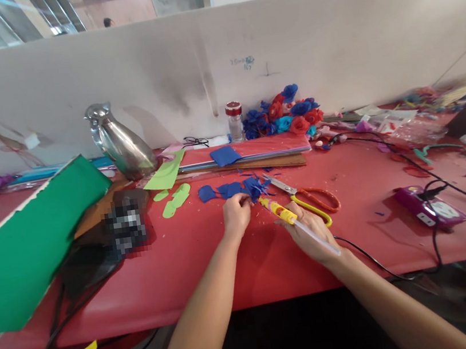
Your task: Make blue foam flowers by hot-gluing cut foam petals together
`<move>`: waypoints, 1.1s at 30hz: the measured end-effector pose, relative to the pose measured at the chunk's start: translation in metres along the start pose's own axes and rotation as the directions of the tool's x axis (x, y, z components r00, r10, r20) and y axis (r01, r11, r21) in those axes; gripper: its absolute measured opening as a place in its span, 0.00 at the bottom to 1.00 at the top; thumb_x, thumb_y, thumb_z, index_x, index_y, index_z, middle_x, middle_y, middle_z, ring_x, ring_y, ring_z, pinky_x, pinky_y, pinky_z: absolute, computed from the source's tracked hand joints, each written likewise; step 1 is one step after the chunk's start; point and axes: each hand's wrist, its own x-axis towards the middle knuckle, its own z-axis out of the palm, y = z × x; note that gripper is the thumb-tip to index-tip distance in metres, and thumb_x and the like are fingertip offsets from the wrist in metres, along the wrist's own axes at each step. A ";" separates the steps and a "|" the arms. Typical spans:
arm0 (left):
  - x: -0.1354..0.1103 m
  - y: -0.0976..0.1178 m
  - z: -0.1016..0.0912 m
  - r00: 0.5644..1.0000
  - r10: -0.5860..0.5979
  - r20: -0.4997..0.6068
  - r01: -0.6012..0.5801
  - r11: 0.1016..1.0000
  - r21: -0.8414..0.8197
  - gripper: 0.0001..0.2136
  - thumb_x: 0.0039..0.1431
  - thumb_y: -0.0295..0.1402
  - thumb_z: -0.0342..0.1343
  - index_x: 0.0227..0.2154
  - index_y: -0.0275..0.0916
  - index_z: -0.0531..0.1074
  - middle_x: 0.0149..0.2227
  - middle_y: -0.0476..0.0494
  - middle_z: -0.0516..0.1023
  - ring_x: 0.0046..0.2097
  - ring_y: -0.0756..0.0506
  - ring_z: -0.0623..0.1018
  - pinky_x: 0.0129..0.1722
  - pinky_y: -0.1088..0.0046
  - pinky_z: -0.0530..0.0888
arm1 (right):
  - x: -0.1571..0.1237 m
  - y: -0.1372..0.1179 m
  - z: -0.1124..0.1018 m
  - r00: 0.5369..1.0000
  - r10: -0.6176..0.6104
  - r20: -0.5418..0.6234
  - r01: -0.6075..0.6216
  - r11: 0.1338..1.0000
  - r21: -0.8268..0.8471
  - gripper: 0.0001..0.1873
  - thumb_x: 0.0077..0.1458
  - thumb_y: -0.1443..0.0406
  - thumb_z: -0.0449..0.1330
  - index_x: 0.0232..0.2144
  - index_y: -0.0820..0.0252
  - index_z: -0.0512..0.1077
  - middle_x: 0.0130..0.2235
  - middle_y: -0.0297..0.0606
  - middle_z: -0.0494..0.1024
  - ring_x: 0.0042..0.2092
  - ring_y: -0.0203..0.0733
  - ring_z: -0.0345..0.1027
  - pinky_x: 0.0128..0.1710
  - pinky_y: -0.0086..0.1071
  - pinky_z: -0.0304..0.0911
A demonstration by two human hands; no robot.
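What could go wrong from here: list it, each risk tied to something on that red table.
1. The yellow glue gun with a translucent stick, held in the right hand, has its tip close to the left hand; if hot, it might burn that hand.
2. The metal scissors with orange and yellow handles lie beside the right hand, which could knock them.
3. The thin black cord near the right wrist might snag.
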 end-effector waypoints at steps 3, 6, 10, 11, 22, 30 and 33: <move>0.001 -0.001 0.001 1.000 -0.018 -0.009 0.018 0.999 -0.033 0.06 0.49 0.24 0.55 0.22 0.39 0.75 0.25 0.44 0.79 0.31 0.45 0.76 0.34 0.72 0.68 | 0.001 -0.001 -0.002 0.999 -0.021 0.027 0.021 1.000 -0.023 0.06 0.60 0.60 0.49 0.33 0.55 0.61 0.29 0.34 0.74 0.29 0.42 0.71 0.26 0.30 0.53; 0.001 0.001 0.002 0.998 -0.058 -0.031 0.054 0.990 -0.133 0.05 0.49 0.25 0.55 0.23 0.38 0.75 0.25 0.45 0.79 0.30 0.46 0.76 0.35 0.72 0.68 | 0.003 0.002 -0.009 0.998 -0.024 0.054 0.028 0.996 -0.081 0.04 0.59 0.64 0.50 0.32 0.56 0.62 0.28 0.35 0.74 0.29 0.41 0.71 0.25 0.30 0.52; 0.000 0.005 0.002 0.991 -0.128 -0.049 0.107 0.947 -0.302 0.04 0.49 0.25 0.55 0.23 0.37 0.74 0.22 0.47 0.76 0.27 0.48 0.73 0.32 0.73 0.67 | 0.010 0.024 -0.026 0.998 0.050 0.035 -0.044 0.988 -0.150 0.07 0.61 0.61 0.50 0.34 0.57 0.64 0.32 0.38 0.76 0.32 0.42 0.72 0.27 0.30 0.53; 0.000 0.005 0.001 0.988 -0.143 -0.054 0.117 0.935 -0.334 0.04 0.48 0.25 0.56 0.23 0.37 0.73 0.21 0.48 0.76 0.25 0.49 0.72 0.31 0.74 0.66 | 0.012 0.034 -0.030 0.996 0.087 0.028 -0.081 0.981 -0.177 0.08 0.61 0.60 0.49 0.35 0.57 0.64 0.32 0.39 0.76 0.32 0.42 0.71 0.27 0.30 0.53; -0.004 0.015 0.000 0.963 -0.270 0.021 0.223 0.745 -0.628 0.05 0.43 0.26 0.63 0.22 0.36 0.72 0.21 0.50 0.74 0.21 0.55 0.67 0.24 0.78 0.62 | 0.047 0.117 -0.040 0.939 0.335 -0.077 -0.338 0.859 -0.385 0.15 0.55 0.69 0.52 0.45 0.67 0.68 0.42 0.56 0.72 0.42 0.53 0.67 0.38 0.40 0.59; -0.005 0.052 0.003 0.897 -0.402 0.184 0.375 0.474 -0.797 0.09 0.39 0.22 0.65 0.21 0.36 0.70 0.22 0.52 0.72 0.26 0.53 0.73 0.28 0.76 0.69 | 0.053 0.021 -0.019 0.965 -0.091 -0.248 0.126 0.984 0.127 0.16 0.52 0.70 0.53 0.41 0.58 0.75 0.42 0.45 0.78 0.46 0.49 0.67 0.47 0.43 0.61; 0.002 0.059 0.008 0.878 -0.461 0.132 0.376 0.491 -0.786 0.09 0.38 0.24 0.67 0.22 0.37 0.72 0.22 0.53 0.72 0.24 0.55 0.70 0.24 0.79 0.65 | 0.075 -0.009 0.003 0.993 -0.041 -0.107 0.087 0.880 0.467 0.11 0.53 0.66 0.55 0.38 0.56 0.75 0.38 0.39 0.80 0.39 0.43 0.72 0.40 0.35 0.65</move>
